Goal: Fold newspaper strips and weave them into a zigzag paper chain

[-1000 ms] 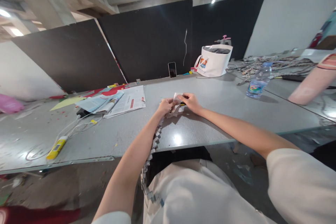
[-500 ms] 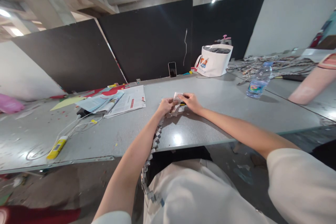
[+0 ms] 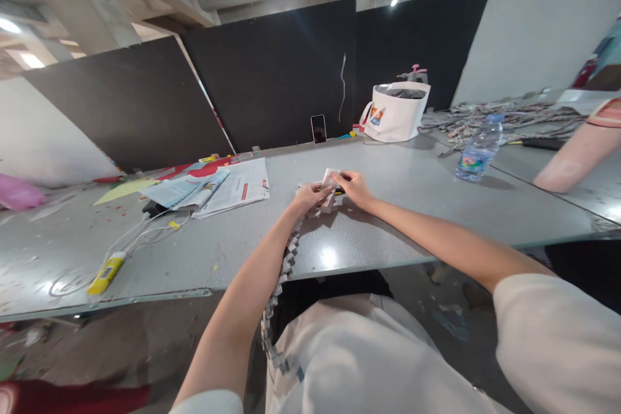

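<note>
Both my hands meet over the grey table. A long zigzag chain of folded newspaper strips (image 3: 290,257) hangs from my left hand (image 3: 309,198) down over the table edge to my lap. The fingers of that hand are closed on the chain's upper end. My right hand (image 3: 353,187) pinches a small pale folded paper strip (image 3: 330,177), which stands up between the two hands. Loose paper ends show just below the fingers. A dark, thin object with a yellow part (image 3: 338,192) lies by my right fingers; its kind is unclear.
Left on the table (image 3: 402,207) lie newspapers (image 3: 242,187), white cables and a yellow glue stick (image 3: 105,273). A phone (image 3: 319,129) leans at the back. To the right stand a white bag (image 3: 395,113), a water bottle (image 3: 480,149), a pink tumbler (image 3: 577,152) and rolled paper strips (image 3: 514,119).
The pale strip between my fingers has tilted slightly and stands a little higher. Both hands have barely moved and keep their hold.
</note>
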### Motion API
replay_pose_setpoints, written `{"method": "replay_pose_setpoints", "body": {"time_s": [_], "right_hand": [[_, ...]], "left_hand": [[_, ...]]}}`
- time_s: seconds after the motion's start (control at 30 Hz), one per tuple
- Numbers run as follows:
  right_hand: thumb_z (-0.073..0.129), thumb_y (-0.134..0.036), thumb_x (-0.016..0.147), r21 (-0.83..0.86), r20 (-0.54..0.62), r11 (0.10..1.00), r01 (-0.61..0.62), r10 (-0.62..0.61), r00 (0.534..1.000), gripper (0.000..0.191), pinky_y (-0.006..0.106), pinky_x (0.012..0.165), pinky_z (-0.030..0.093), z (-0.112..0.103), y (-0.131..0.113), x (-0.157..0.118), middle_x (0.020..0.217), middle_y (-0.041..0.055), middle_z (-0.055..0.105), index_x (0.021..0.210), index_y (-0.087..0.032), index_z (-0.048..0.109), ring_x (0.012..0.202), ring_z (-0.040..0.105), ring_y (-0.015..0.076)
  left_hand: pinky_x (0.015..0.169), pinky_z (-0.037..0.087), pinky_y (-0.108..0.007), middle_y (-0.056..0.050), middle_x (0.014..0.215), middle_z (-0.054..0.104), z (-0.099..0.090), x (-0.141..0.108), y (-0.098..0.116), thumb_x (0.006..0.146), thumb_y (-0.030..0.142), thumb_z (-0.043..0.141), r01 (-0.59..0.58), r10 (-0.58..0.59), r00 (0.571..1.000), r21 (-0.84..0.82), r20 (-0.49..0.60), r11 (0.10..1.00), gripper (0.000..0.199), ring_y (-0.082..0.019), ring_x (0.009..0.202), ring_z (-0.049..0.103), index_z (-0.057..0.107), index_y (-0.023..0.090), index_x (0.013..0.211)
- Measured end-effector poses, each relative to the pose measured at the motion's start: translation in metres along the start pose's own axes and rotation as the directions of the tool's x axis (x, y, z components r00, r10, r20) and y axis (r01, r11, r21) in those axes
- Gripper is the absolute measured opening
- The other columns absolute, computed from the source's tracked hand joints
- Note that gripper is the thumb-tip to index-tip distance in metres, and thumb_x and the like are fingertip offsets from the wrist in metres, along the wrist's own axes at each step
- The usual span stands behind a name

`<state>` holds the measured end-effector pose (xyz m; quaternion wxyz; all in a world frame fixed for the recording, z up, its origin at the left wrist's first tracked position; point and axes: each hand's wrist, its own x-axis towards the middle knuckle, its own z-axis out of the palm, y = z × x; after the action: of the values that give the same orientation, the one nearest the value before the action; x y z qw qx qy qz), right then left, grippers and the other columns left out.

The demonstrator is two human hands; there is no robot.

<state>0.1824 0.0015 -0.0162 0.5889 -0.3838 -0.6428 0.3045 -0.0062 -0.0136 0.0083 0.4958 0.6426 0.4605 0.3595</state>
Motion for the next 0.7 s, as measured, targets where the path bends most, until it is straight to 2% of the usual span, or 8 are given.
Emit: {"method": "replay_pose_setpoints", "body": {"time_s": [0.1,0.23,0.37,0.57,0.7], "right_hand": [[0.067,-0.068,0.089,0.004,-0.017,1.0,-0.012,0.012,1.0,0.062,0.031,0.057,0.026,0.0,-0.002,0.001,0.061,-0.0035,0.031,0.059,-0.024,0.035,0.061,0.03,0.0136],[0.067,-0.07,0.087,0.011,-0.047,0.999,-0.04,0.041,0.998,0.063,0.031,0.056,0.025,0.001,-0.003,0.003,0.059,-0.0035,0.032,0.058,-0.024,0.035,0.06,0.03,0.0134],[0.068,-0.069,0.086,0.024,-0.09,0.997,-0.079,0.081,0.993,0.063,0.032,0.056,0.025,-0.001,-0.001,0.006,0.058,-0.0031,0.034,0.057,-0.024,0.036,0.059,0.031,0.0136],[0.067,-0.064,0.088,0.03,-0.158,0.994,-0.107,0.111,0.981,0.058,0.033,0.057,0.027,-0.005,0.005,0.01,0.057,-0.0022,0.039,0.057,-0.024,0.039,0.058,0.034,0.0144],[0.068,-0.066,0.087,0.04,-0.168,0.992,-0.122,0.127,0.978,0.057,0.033,0.057,0.029,-0.008,0.009,0.012,0.058,-0.0017,0.041,0.059,-0.024,0.042,0.058,0.036,0.0149]], "left_hand": [[0.058,0.044,-0.03,-0.007,0.065,0.067,0.001,-0.003,0.002,0.085,0.053,0.082,0.045,-0.044,0.996,-0.022,0.073,0.999,0.04,-0.014,0.056,0.056,0.075,0.014,0.089],[0.063,0.049,-0.028,-0.01,0.078,0.075,0.002,0.002,-0.001,0.088,0.05,0.08,0.038,-0.032,0.997,-0.078,0.075,0.996,0.038,-0.014,0.061,0.062,0.075,0.013,0.094],[0.067,0.051,-0.028,-0.01,0.08,0.078,0.002,0.008,-0.007,0.09,0.05,0.077,0.04,-0.033,0.997,-0.103,0.072,0.994,0.037,-0.016,0.066,0.067,0.075,0.014,0.097],[0.071,0.053,-0.029,-0.009,0.074,0.074,-0.003,0.012,-0.01,0.095,0.055,0.069,-0.022,0.024,1.0,-0.105,0.015,0.994,0.042,-0.018,0.068,0.069,0.073,0.014,0.087],[0.07,0.053,-0.028,-0.009,0.081,0.076,-0.004,0.01,-0.007,0.092,0.044,0.077,-0.021,0.015,0.998,-0.1,-0.056,0.995,0.033,-0.015,0.066,0.066,0.074,0.013,0.101]]}}
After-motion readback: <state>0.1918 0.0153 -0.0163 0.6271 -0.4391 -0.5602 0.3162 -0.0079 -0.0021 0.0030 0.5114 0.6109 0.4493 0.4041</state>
